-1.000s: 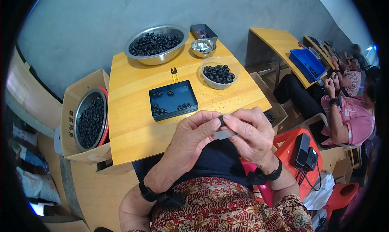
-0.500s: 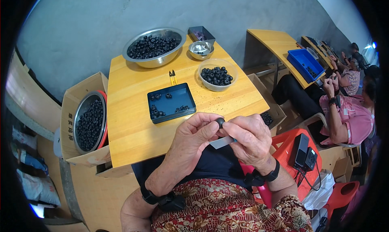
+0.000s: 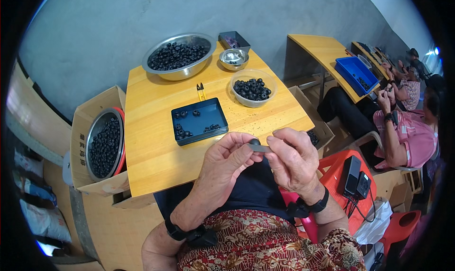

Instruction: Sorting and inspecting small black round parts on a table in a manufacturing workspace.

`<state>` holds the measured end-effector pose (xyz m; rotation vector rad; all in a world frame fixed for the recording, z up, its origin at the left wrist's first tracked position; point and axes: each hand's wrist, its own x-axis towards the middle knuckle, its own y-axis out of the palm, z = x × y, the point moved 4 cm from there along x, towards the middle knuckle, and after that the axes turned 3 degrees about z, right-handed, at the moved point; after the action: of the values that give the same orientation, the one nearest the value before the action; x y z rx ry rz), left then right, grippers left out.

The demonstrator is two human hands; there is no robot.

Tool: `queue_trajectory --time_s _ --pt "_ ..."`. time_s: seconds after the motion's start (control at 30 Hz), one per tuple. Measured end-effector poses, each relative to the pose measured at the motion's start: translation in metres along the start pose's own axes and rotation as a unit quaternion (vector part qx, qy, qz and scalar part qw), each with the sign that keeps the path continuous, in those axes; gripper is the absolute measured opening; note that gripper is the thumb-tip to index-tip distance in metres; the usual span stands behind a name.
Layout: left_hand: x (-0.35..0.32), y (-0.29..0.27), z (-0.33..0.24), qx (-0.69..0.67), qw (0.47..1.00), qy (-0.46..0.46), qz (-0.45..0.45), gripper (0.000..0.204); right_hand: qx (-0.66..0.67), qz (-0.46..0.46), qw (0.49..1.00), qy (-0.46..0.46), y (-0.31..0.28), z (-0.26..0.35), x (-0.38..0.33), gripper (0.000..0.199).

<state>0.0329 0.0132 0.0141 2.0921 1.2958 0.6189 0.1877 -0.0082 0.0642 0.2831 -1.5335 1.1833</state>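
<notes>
My left hand [image 3: 222, 159] is closed, with its thumb and fingers pinching a small black round bead-like piece [image 3: 254, 141] above the table's near edge. My right hand [image 3: 296, 159] pinches a thin flat grey strip, perhaps a blade [image 3: 259, 148]. The strip lies across the near side of the piece, close to my left thumb; whether its edge touches cannot be made out. Just beyond my hands is a dark blue square tray [image 3: 200, 111] with several similar black pieces. Behind the tray lie small yellow-handled snips [image 3: 201, 92].
On the wooden table [image 3: 151, 167] stand a large steel bowl [image 3: 208, 62] of black pieces, a clear plastic tub [image 3: 249, 102] of them, a small steel bowl [image 3: 233, 65] and a dark box [image 3: 234, 38]. A carton [image 3: 106, 188] is left, a red stool [image 3: 327, 197] right. Co-workers sit far right.
The grey strip has come up from below my right fingers to lie across the black piece. My right fingers have shifted and opened slightly; my left hand stays nearly in place.
</notes>
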Motion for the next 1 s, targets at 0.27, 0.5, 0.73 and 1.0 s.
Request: queue_trajectory --time_s 0.27,0.5,0.73,1.0 --pt "0.0 0.001 0.001 0.014 0.999 0.029 0.012 0.021 -0.057 0.015 0.997 -0.047 0.004 0.002 -0.002 0.039" --pt "0.002 -0.001 0.003 -0.011 0.999 0.018 0.033 0.019 -0.073 0.012 0.996 -0.045 0.004 0.001 -0.002 0.039" --pt "0.001 -0.003 0.008 -0.075 0.996 -0.03 0.038 0.019 -0.089 0.009 0.994 -0.062 0.004 0.001 -0.003 0.046" --pt "-0.008 0.014 -0.003 -0.011 0.996 -0.014 0.086 0.013 -0.107 0.039 0.993 -0.041 0.023 -0.03 -0.014 0.041"
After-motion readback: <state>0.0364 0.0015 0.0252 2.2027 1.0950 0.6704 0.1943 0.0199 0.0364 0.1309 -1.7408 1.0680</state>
